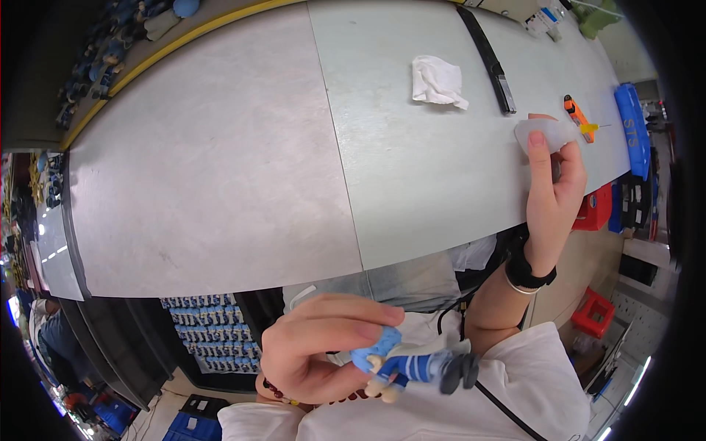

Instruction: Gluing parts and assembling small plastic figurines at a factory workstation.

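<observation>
Close in front of my body, my left hand (316, 351) grips a small figurine (415, 367) by its light-blue head. The figurine lies sideways, with a dark-blue and white striped body and black shoes pointing right. Over the right part of the table, my right hand (557, 180) is closed round a translucent white squeeze bottle (559, 132). A yellow needle tip (590, 128) on the bottle points right, in front of an orange utility knife (576, 112) on the table.
A crumpled white tissue (438, 81) and a long black bar (487, 59) lie on the grey table (220, 169). Figurines fill a tray (213, 334) below left and a yellow-edged shelf (184, 42) at far left. A blue object (633, 132) lines the right edge; a red stool (593, 312) stands beyond.
</observation>
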The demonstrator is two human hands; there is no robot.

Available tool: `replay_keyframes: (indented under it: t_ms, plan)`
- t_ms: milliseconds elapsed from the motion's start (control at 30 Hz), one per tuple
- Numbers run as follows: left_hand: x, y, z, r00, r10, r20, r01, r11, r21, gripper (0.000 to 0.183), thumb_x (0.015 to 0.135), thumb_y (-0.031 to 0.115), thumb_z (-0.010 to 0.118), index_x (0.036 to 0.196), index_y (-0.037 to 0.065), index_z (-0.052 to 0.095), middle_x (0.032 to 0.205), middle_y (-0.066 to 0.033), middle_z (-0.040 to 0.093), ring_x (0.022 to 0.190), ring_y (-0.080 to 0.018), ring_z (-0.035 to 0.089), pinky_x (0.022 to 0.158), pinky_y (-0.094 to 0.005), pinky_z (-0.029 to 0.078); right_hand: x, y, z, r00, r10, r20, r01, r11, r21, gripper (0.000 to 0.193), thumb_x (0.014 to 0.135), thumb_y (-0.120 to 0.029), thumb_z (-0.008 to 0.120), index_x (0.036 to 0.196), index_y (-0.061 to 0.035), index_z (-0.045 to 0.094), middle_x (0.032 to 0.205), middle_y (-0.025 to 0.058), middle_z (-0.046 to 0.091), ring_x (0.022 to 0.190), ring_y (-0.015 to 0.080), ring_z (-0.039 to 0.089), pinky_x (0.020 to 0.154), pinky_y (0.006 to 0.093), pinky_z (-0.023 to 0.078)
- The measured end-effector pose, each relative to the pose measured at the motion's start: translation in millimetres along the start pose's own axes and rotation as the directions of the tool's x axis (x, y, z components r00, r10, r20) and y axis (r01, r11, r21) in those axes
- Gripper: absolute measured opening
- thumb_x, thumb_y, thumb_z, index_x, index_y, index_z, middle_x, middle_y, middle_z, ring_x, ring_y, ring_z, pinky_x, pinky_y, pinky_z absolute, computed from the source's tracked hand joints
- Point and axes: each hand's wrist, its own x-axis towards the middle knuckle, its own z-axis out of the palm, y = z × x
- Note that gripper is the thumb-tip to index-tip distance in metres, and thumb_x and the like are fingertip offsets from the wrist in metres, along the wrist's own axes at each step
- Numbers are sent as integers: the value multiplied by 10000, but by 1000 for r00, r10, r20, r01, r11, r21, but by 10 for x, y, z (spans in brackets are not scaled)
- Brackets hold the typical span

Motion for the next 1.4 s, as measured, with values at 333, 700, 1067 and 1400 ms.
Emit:
replay_keyframes:
  t_ms: [333,700,1067,1400]
  plan:
    - [16,72,-30,998,-62,18,63,995,-77,252,680,-7,647,898,-71,538,853,-239,589,739,-274,605,616,-287,486,-43,24,41,999,-7,-52,16,986,163,172,801,-128,555,898,15,548,795,31,558,681,96,475,662,207,384]
    - [53,20,-40,984,6,181,-15,999,49,185,736,75,599,867,-52,570,836,-195,600,719,-271,603,672,-343,512,-382,-274,18,995,-104,1,6,67,998,441,804,-262,572,1144,-27,418,585,-30,310,617,77,262,509,214,217]
    - [49,42,-66,944,-125,305,137,990,-19,290,755,49,610,1010,-26,496,906,-227,577,848,-281,578,843,-419,435,-445,-568,-36,915,-233,330,-284,212,935,408,801,-472,502,701,-77,514,619,30,442,592,107,410,463,212,354]
    - [61,19,-79,935,-138,327,163,985,-51,320,739,11,611,1028,-15,475,901,-237,581,844,-297,593,871,-448,395,-513,-544,-24,877,-306,370,-242,384,891,448,794,-505,490,697,-70,528,629,15,486,558,94,445,443,199,343]
